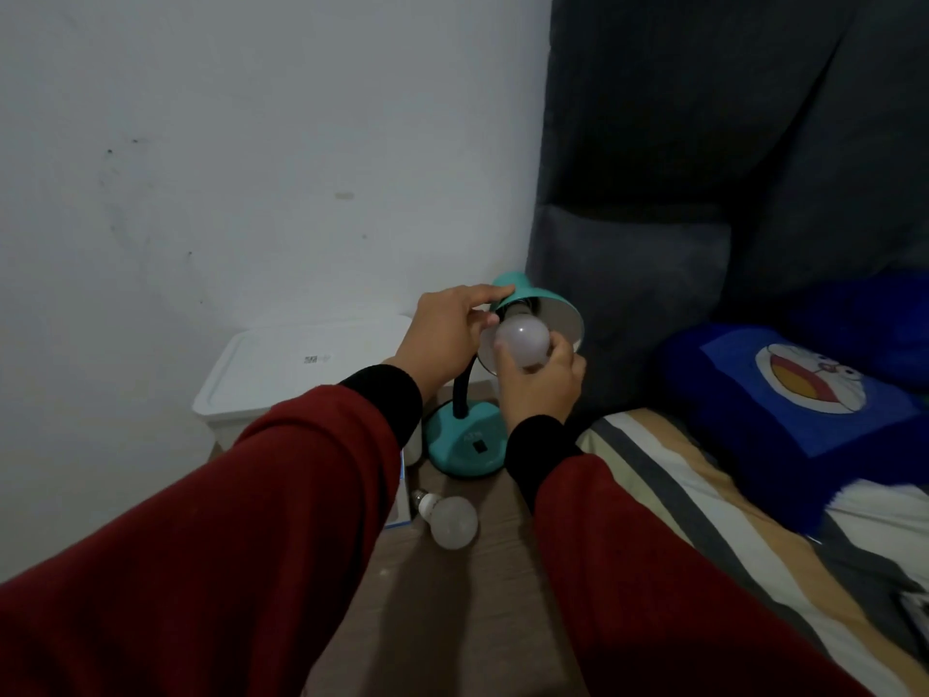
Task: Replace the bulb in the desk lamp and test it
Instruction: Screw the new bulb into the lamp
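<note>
A teal desk lamp stands on a small brown table, with its base (pixel 465 445) near the bed and a black flexible neck. My left hand (pixel 445 334) holds the rim of the teal shade (pixel 533 299), which tilts toward me. My right hand (pixel 543 384) grips a white bulb (pixel 523 339) from below, with the bulb's base at the socket inside the shade. The bulb is unlit. A second white bulb (pixel 450 520) lies on its side on the table in front of the lamp base.
A white lidded plastic box (pixel 301 369) stands behind the table against the wall. A bulb carton (pixel 402 500) lies partly hidden under my left sleeve. To the right is a bed with a striped sheet (pixel 704 495), a blue pillow (pixel 804 394) and a dark padded headboard (pixel 653 218).
</note>
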A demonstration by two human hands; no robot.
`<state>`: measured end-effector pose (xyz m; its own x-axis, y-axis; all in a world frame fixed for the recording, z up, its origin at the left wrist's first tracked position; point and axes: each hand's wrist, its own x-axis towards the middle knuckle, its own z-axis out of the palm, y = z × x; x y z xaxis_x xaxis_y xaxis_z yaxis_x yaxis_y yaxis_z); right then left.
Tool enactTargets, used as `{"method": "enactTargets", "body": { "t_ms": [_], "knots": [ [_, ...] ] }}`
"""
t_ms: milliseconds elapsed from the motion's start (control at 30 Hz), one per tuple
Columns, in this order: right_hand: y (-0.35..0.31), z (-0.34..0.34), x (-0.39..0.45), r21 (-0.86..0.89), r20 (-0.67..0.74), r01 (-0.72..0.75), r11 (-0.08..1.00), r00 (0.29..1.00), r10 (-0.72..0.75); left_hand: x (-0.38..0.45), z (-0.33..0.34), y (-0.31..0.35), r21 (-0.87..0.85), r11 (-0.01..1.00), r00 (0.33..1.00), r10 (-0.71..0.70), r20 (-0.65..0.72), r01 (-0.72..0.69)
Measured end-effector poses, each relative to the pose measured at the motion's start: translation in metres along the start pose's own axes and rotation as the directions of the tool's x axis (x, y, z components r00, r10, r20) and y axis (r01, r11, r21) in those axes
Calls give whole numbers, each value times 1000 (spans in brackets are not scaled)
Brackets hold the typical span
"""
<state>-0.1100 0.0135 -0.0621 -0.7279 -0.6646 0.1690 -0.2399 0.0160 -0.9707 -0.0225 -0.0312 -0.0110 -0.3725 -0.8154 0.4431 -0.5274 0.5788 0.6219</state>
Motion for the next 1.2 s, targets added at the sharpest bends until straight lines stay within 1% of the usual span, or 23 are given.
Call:
{"method": "enactTargets", "body": {
  "t_ms": [133,267,333,500,600,700,800,1000,1100,1200],
  "knots": [
    [-3,0,0,76,-24,-78,994,996,80,0,1,0,-7,1000,1000,-9,10,9],
    [-3,-2,-4,166,-23,-40,985,999,45,-1,1,0,-12,1000,1000,-5,3,5],
    [-1,-2,-4,155,-15,-26,988,999,28,0,0,0,2,1000,1000,0,1,-1],
    [-2,-5,0,112,-19,-75,991,997,77,0,2,1,17,1000,1000,2,4,-2],
    [-1,-6,-2,142,8,-59,988,998,58,1,2,-1,18,1000,1000,-6,-1,6],
    [-3,-8,-4,124,41,-111,986,993,106,1,2,0,25,1000,1000,1,-1,-1],
    [-6,-8,-4,115,45,-133,984,991,129,0,2,0,25,1000,1000,8,-6,-8],
    [-1,-2,-2,84,89,-205,975,976,198,0,1,-1,-2,1000,1000,-10,-7,10],
    [-4,-5,-2,17,58,-169,986,984,168,0,2,-1,4,1000,1000,4,-17,-4],
    [-6,-7,-5,50,34,-91,995,995,89,0,2,-1,2,1000,1000,10,-19,-10]
  ]
}}
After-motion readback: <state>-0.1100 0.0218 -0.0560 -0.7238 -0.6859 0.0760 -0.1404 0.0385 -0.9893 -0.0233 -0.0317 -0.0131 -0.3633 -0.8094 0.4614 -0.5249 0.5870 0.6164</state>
